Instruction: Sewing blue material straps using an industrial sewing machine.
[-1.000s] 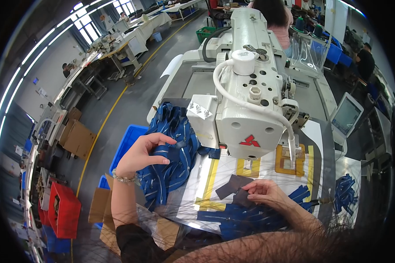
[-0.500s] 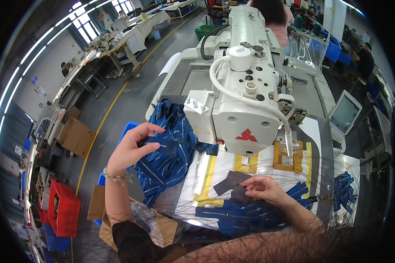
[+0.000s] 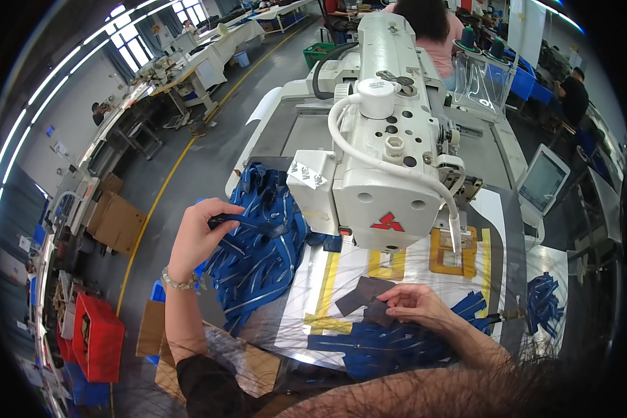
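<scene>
A pale tilted screen (image 3: pixel 542 182) stands right of the sewing machine; brown cardboard boxes (image 3: pixel 117 221) sit far left.

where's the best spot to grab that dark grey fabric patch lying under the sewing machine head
Grip the dark grey patch at its near corner, where the right hand already rests, coming from the person's side. It lies flat on the clear template sheet, so pinch an edge with the fingers; the machine head blocks the far side.
</scene>
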The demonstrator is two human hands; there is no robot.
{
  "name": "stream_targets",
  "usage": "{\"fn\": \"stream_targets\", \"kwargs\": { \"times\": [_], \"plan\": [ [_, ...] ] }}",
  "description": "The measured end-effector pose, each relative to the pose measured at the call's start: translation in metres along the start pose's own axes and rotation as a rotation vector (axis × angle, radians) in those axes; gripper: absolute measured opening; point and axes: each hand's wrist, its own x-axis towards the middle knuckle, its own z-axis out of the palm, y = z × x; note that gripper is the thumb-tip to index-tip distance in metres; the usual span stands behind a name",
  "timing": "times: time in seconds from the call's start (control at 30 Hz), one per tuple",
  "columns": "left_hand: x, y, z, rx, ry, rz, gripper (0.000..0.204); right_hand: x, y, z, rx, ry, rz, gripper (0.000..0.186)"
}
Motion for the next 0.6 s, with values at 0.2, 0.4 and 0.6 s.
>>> {"fn": "stream_targets", "kwargs": {
  "times": [0.2,0.4,0.6],
  "plan": [
    [0.009,-0.011,0.020,0.290,0.142,0.081,0.027,0.001,0.001,0.001,0.000,0.004,-0.027,0.028],
    [-0.024,0.035,0.093,0.318,0.109,0.330,0.036,0.001,0.004,0.003,0.003,0.137,-0.086,0.029],
    [-0.034,0.064,0.148,-0.013,-0.238,0.408,0.029,-0.001,0.004,0.003,0.085,0.217,-0.133,0.029]
  ]
}}
